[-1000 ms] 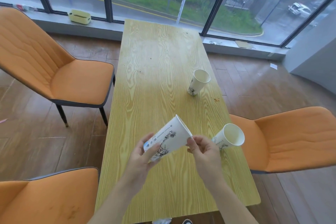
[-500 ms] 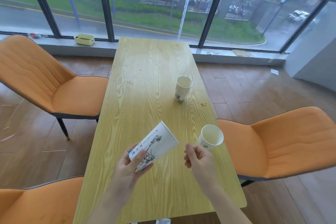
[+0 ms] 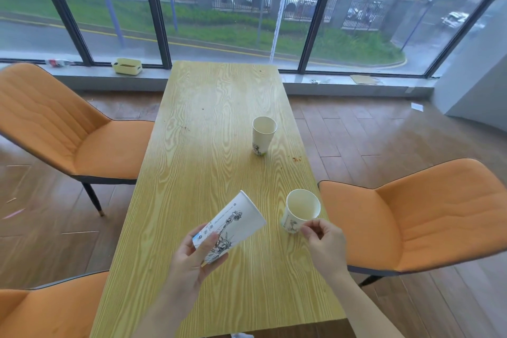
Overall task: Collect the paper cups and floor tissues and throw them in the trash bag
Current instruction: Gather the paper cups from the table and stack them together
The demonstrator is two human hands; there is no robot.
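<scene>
Head cam: left hand (image 3: 192, 261) grips a tilted paper cup (image 3: 233, 225) (mouth away) over the table (image 3: 208, 123); right hand (image 3: 323, 241), fingers loosely curled and empty, sits just beside the near cup (image 3: 300, 210); far cup (image 3: 263, 134) stands mid-table.

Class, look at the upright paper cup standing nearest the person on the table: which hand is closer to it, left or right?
Right. The right hand has its fingertips just beside the near cup, at its base. The left hand is further left, holding a tilted printed cup.

L hand (image 3: 196, 261) w/ tilted cup (image 3: 229, 228)
</scene>
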